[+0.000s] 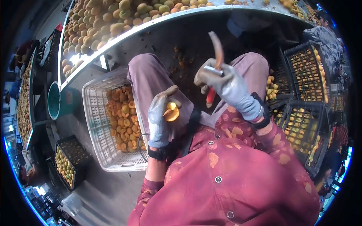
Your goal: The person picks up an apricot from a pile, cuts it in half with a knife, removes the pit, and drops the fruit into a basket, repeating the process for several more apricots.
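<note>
My left hand (157, 116), in a grey-white glove, is closed around a cut-open apricot (172, 114), its orange inner side facing up. My gloved right hand (230, 86) grips a curved knife (217, 48). The knife's blade points up and away from me, and a red part of its handle sticks out below my fist. A white plastic basket (92, 124) stands on the floor left of my legs, with many apricot halves (122, 124) inside. Both hands are above my lap, apart from each other.
A metal-edged table (151, 25) heaped with whole apricots (109, 19) spans the front. Black crates (301, 124) of fruit stack at my right; another crate (77, 154) and a green bucket (64, 101) stand left. A person in a patterned top (320, 39) sits at far right.
</note>
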A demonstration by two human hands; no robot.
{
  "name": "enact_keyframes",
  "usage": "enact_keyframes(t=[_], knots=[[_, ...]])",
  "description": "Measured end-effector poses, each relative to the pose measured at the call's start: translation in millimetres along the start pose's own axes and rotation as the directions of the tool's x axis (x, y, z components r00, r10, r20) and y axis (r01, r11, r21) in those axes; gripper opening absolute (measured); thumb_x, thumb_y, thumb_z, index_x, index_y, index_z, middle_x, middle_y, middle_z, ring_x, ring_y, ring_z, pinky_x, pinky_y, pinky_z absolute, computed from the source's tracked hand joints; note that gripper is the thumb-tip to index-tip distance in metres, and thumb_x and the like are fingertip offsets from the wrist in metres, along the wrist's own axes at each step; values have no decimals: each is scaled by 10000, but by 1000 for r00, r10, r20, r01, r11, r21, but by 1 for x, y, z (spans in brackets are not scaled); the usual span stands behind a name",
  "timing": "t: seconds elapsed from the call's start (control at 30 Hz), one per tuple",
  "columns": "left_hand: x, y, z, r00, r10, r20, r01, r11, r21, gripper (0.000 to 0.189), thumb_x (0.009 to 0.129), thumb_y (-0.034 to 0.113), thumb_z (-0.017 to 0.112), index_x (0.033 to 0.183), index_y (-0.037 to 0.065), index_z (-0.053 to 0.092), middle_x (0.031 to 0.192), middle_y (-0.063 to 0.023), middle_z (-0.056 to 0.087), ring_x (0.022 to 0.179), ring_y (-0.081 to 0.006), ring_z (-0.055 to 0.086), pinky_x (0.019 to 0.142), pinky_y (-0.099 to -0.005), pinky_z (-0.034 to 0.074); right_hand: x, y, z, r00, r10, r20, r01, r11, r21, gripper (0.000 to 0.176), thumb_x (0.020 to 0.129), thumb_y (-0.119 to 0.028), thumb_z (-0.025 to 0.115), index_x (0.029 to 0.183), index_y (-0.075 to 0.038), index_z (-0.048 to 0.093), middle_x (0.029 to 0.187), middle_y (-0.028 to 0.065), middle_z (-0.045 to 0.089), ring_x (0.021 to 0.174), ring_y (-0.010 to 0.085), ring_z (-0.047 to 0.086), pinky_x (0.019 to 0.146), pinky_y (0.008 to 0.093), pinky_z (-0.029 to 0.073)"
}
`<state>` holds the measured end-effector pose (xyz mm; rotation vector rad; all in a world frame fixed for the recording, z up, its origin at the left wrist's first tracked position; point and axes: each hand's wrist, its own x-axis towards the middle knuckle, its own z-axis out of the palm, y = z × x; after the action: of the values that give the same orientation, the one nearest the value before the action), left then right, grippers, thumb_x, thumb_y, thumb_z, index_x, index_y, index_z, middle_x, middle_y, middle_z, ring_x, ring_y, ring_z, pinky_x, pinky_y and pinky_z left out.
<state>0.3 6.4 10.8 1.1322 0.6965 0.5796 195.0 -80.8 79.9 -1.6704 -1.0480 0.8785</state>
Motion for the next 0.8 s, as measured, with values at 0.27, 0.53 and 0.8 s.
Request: enact_keyframes(t=[0.27,0.53,0.8], knots=[[4,1,14,984,90,-155,-73,991,110,384,936,200,467,1235,-12,579,1211,-119,596,1133,-209,563,963,-322,453,-9,29,68,901,-388,195,434,790,-433,436,845,-391,637,1181,-134,531,802,112,671,694,306,676,589,412,534],[15,11,31,928,280,-247,-190,923,333,426,1037,292,393,1269,-42,518,1181,-121,614,978,-168,609,865,-283,486,9,17,59,998,-27,52,28,999,-21,291,856,-325,676,1022,-90,633,769,103,665,677,207,664,597,346,486],[21,54,16,928,199,-316,-90,940,330,306,959,80,464,1215,-33,586,1192,-130,634,937,-156,612,850,-274,483,30,13,29,932,355,69,-283,598,750,206,947,-220,563,928,-38,658,716,5,615,511,30,508,451,165,385]])
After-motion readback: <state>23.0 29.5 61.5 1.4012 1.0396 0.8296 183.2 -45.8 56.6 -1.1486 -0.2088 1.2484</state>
